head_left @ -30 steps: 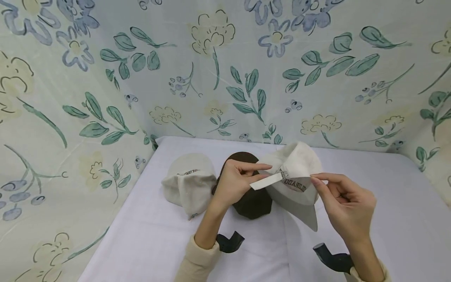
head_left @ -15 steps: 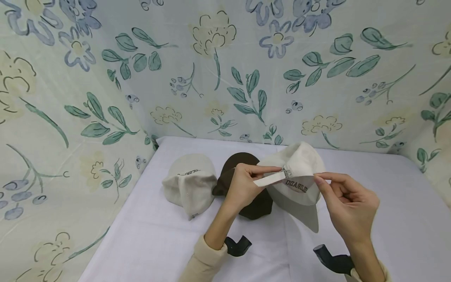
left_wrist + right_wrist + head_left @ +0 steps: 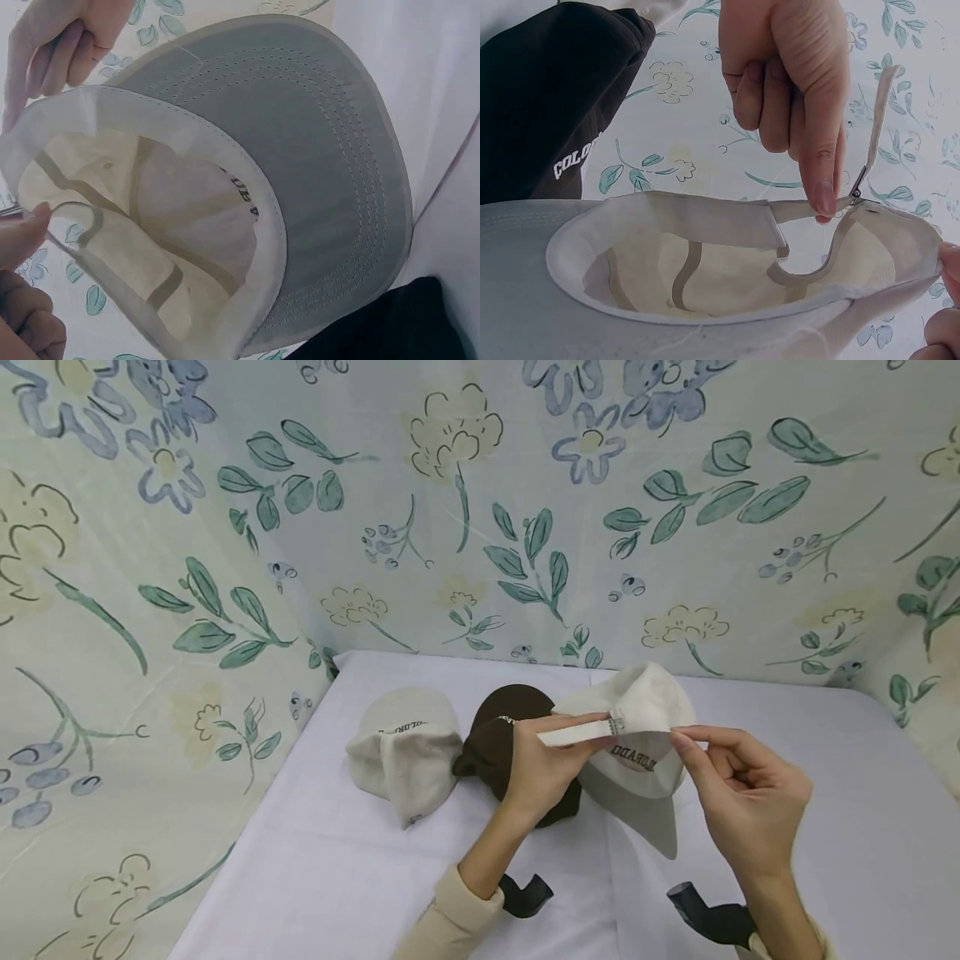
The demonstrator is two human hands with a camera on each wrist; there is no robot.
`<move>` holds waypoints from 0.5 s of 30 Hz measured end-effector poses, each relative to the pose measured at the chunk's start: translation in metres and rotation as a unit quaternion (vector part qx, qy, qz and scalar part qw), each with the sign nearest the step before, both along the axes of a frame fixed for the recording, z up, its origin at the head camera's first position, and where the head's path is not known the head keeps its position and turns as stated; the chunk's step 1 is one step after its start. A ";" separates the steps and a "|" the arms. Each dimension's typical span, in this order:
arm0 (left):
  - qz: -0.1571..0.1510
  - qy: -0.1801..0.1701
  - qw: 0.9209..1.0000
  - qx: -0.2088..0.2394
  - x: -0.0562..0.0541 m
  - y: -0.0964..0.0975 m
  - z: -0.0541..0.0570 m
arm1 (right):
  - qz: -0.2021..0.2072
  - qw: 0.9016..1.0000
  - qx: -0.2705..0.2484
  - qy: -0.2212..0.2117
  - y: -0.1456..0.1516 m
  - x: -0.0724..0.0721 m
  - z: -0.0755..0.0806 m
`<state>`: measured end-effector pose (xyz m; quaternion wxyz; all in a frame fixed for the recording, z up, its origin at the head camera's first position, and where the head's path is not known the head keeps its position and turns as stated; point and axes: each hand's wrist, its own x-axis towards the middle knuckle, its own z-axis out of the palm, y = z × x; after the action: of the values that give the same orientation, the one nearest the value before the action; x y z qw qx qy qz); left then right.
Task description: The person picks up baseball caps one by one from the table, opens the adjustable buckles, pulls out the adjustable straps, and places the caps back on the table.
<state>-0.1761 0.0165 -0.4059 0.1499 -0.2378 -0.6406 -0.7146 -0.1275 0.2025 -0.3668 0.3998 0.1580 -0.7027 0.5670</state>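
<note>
A cream baseball cap point(image 3: 652, 693) with a grey brim underside point(image 3: 322, 165) is held up over the right half of the table, its inside facing me. My left hand point(image 3: 547, 768) pinches the back strap close to the small metal buckle point(image 3: 857, 193); the loose strap end point(image 3: 573, 732) sticks out to the left. With thumb and index finger, my right hand point(image 3: 750, 802) pinches the cap's edge on the other side of the buckle. Dark lettering shows through the cap's back opening. Behind my left hand lies a dark brown cap point(image 3: 491, 747), partly covered by that hand.
Left of the brown cap, a beige cap point(image 3: 405, 752) with dark lettering rests on the white-covered table point(image 3: 315, 877). Floral cloth point(image 3: 450, 527) hangs behind and along the sides. Each wrist carries a black curved mount point(image 3: 527, 896).
My left hand has slid right along the strap toward the buckle, uncovering more of the brown cap. The cream cap and my right hand have shifted slightly right.
</note>
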 end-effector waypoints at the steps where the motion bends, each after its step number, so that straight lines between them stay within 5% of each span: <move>1: 0.004 0.003 1.000 0.002 0.000 0.000 -0.001 | 0.001 1.000 -0.003 0.001 0.000 0.000 0.000; 15: -0.004 0.027 0.999 0.017 -0.004 -0.008 0.004 | -0.007 1.000 0.005 -0.011 0.003 -0.001 -0.002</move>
<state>-0.1799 0.0085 -0.4014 0.1682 -0.2572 -0.6228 -0.7195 -0.1287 0.2055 -0.3685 0.3952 0.1491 -0.7108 0.5625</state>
